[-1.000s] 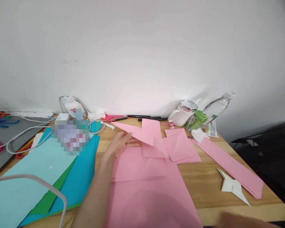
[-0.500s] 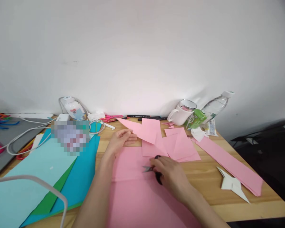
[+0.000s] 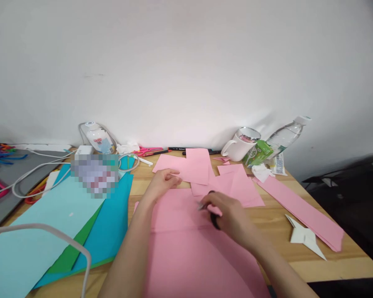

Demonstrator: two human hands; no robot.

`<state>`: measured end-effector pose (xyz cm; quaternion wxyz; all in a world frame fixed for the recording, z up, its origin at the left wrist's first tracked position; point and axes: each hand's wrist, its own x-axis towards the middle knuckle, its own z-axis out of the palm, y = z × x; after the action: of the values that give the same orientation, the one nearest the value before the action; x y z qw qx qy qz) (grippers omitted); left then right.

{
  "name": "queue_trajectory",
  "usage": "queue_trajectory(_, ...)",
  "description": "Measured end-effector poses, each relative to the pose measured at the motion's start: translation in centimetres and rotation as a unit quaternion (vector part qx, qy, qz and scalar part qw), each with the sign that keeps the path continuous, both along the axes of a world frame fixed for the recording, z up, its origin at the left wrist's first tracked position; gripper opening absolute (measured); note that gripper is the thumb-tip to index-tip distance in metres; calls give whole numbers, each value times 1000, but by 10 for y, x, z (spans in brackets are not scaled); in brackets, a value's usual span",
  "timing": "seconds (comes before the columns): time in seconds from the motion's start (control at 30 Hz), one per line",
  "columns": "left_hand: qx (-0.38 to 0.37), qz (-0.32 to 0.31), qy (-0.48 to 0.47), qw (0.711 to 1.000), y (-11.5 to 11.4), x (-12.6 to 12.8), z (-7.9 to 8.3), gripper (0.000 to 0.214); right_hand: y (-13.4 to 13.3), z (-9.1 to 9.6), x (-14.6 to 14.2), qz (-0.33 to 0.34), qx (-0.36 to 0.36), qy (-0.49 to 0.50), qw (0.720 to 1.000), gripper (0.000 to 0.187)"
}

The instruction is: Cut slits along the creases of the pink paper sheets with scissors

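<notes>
My right hand [image 3: 228,211] grips a pair of small black-handled scissors [image 3: 216,219]. Their metal blades point left over a large pink paper sheet [image 3: 202,260], which has a crease running across it. My left hand [image 3: 165,183] is at the near edge of a cut pink paper piece [image 3: 183,167], beyond the sheet's far edge. Its thumb and forefinger are loosely bent and slightly apart, with nothing visible between them. More pink pieces [image 3: 239,186] overlap to the right of that piece.
Folded pink strips [image 3: 301,213] and a white folded paper star [image 3: 303,236] lie at right. A white mug [image 3: 238,147], green carton [image 3: 258,153] and water bottle [image 3: 287,134] stand by the wall. Blue and green sheets [image 3: 112,231] and a white cable [image 3: 59,238] occupy the left.
The cut pink piece by my left hand was tilted and now lies flatter and straighter. My right hand has moved slightly away from me with the scissors, whose blades now look less spread.
</notes>
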<state>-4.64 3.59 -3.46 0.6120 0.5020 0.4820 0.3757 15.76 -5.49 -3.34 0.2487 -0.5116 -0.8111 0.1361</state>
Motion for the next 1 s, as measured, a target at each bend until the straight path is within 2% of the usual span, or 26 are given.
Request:
queue_trajectory(0.07,1,7,-3,1000,-1,0,2,24,-7,0,-14,68,-18,-16,997,26)
queue_trajectory(0.13,0,12,-4,1000,-2,0,3,24,-10,-2,-26,89,-9,-24,996,25)
queue_trajectory(0.33,3,26,-17,1000,-3,0,4,24,-4,-5,-29,69,-83,-36,994,24)
queue_trajectory(0.43,22,44,-37,998,-2,2,4,23,-2,-3,-26,65,-95,-37,993,22)
queue_trajectory(0.57,100,131,-92,982,2,2,12,25,0,-3,-25,44,-105,32,993,20)
queue_trajectory(0.67,188,264,-141,936,4,-7,26,22,2,-1,-24,-12,-109,140,984,11)
queue_trajectory(0.73,263,404,-184,856,5,-16,34,15,6,7,-23,-68,-93,258,959,9)
queue_trajectory(0.8,295,492,-192,796,6,-23,38,10,11,18,-21,-134,-72,400,904,20)
queue_trajectory(0.83,293,512,-200,782,6,-25,38,9,15,23,-20,-163,-65,464,868,26)
queue_trajectory(0.87,281,507,-208,788,6,-25,37,8,19,28,-18,-188,-61,504,841,31)
queue_trajectory(0.9,258,480,-215,811,6,-24,36,12,24,31,-16,-211,-54,534,817,34)
queue_trajectory(0.97,196,373,-217,880,6,-18,32,34,34,32,-12,-227,-48,595,769,38)
queue_trajectory(1.0,151,284,-210,923,5,-14,30,50,39,30,-10,-233,-45,620,748,39)
